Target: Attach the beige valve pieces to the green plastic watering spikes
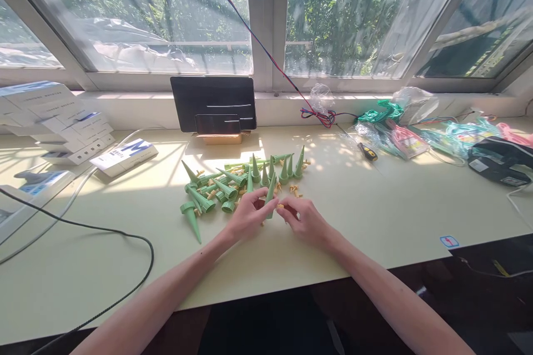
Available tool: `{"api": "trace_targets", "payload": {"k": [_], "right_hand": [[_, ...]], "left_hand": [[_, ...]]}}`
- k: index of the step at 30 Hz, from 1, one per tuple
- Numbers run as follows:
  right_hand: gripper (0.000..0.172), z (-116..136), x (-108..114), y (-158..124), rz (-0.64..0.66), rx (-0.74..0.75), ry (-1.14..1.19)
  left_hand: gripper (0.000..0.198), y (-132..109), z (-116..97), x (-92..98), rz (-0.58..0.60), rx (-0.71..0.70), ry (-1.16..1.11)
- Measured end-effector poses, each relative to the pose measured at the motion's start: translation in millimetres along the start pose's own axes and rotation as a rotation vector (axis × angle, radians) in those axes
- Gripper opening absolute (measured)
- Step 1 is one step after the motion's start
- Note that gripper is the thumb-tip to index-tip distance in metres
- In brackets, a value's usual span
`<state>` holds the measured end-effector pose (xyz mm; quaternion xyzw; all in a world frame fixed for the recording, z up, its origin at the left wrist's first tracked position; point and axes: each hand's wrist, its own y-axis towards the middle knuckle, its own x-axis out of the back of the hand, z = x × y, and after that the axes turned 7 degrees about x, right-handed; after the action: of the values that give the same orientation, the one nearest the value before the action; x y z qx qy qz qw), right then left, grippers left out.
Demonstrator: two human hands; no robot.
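Observation:
My left hand (250,214) is closed around a green plastic watering spike (271,191), its pointed end up. Close on its right, my right hand (303,218) pinches a small yellow-orange plug-like piece (280,207) between thumb and finger, near the spike's lower part. Whether the two pieces touch, I cannot tell. Behind and left of my hands lies a loose pile of green spikes (204,199), mixed with small yellowish pieces. Several spikes (298,165) stand upright on their wide ends at the back of the pile. A few yellowish pieces (295,191) lie just beyond my right hand.
A dark tablet (214,102) leans on a stand with a phone before it. White boxes (54,116) are stacked at left, near a black cable (137,236). A screwdriver (367,151), bagged cords (402,138) and a black pouch (499,161) lie at right.

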<state>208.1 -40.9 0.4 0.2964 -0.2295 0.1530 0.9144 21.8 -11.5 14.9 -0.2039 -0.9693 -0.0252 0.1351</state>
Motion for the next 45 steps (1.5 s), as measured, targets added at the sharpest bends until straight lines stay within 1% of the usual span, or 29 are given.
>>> {"api": "trace_targets", "payload": {"k": [4, 9, 12, 15, 21, 23, 29, 37, 45], "right_hand": [[0.029, -1.7, -1.1, -0.1, 0.006, -0.008, -0.028], [0.018, -1.6, -1.5, -0.8, -0.029, -0.003, 0.017], [0.016, -1.0, -1.4, -0.9, -0.052, -0.004, 0.037], [0.019, -0.6, -0.9, -0.8, -0.050, -0.003, 0.014], [0.033, -2.5, -0.6, -0.8, -0.010, -0.019, 0.005], [0.035, -3.8, -1.1, -1.0, -0.004, -0.023, -0.001], [0.035, -4.0, -0.6, -0.9, 0.018, -0.033, 0.006], [0.031, -0.5, 0.9, -2.2, 0.044, -0.009, -0.009], [0.034, -3.2, 0.9, -2.1, 0.069, -0.006, 0.010]], "left_hand": [[0.031, 0.3, 0.8, 0.5, 0.008, 0.005, 0.004], [0.030, 0.3, 0.8, 0.7, 0.001, 0.002, 0.009], [0.030, 0.3, 1.0, 0.5, 0.000, 0.001, 0.017], [0.030, 0.0, 0.8, 0.3, 0.000, -0.001, 0.029], [0.031, -0.8, -1.3, -0.2, 0.013, -0.008, 0.027], [0.031, -0.7, -1.8, -0.6, 0.019, -0.014, 0.026], [0.030, -1.2, -2.7, -1.4, 0.028, -0.027, 0.029], [0.033, -1.2, -1.9, -1.1, 0.027, -0.018, 0.018], [0.034, -1.4, -1.7, -0.8, 0.030, -0.017, 0.019]]}}
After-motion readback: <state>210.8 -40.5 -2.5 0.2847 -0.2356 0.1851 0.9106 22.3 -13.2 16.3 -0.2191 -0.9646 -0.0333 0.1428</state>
